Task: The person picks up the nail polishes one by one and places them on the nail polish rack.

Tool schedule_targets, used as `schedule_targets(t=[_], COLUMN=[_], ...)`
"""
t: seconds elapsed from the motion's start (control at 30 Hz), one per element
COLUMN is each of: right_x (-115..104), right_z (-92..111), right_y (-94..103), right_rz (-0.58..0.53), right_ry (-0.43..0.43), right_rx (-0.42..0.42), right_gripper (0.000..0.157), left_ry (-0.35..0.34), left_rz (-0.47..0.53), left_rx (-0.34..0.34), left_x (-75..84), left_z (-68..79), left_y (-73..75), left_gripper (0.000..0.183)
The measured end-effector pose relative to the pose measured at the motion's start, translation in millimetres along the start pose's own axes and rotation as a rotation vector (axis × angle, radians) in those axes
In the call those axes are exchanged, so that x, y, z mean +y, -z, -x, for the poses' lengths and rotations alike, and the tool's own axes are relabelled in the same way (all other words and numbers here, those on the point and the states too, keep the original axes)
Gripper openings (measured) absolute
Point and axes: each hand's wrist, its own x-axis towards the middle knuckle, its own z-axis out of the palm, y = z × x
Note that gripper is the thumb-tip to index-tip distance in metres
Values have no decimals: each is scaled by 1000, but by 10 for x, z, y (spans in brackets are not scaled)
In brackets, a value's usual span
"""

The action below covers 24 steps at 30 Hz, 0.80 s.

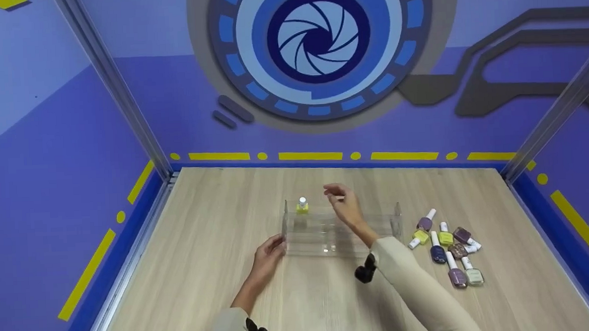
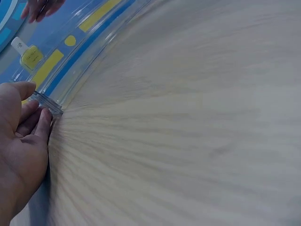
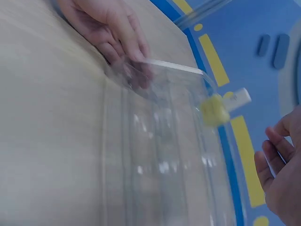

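A clear stepped plastic display rack (image 1: 342, 238) stands mid-table. One bottle of yellow nail polish (image 1: 302, 206) with a white cap is upright on its back tier, at the left end. My left hand (image 1: 268, 258) grips the rack's left side panel, thumb on one face and fingers on the other, as the left wrist view (image 2: 23, 136) shows. Above the back of the rack hovers my right hand (image 1: 345, 205), fingers loosely bent with nothing between them. It is a little to the right of the yellow bottle, apart from it.
To the right of the rack lies a loose group of several nail polish bottles, among them a dark blue one (image 1: 438, 253), a purple one (image 1: 457, 277), a pale green one (image 1: 473, 275) and a glittery brown one (image 1: 458, 250). A blue printed wall (image 1: 173, 116) borders the wooden table (image 1: 202, 214).
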Motion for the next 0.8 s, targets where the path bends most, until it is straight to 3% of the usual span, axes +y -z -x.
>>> schedule_targets(t=[0.23, 0.43, 0.6, 0.8], right_x=[26, 93, 156, 280], right_z=[-72, -122, -65, 61], right_y=[588, 1143, 1611, 2059], right_rz=[53, 117, 196, 263], right_ry=[-89, -147, -169, -184], right_rx=[95, 117, 110, 144], right_gripper=[23, 25, 27, 26], left_ry=[5, 17, 36, 24], left_rz=[-15, -28, -60, -31], left_rx=[30, 25, 29, 11], left_x=[20, 22, 12, 13], left_z=[-10, -14, -3, 14], left_y=[33, 33, 12, -32], left_gripper=[50, 51, 51, 52])
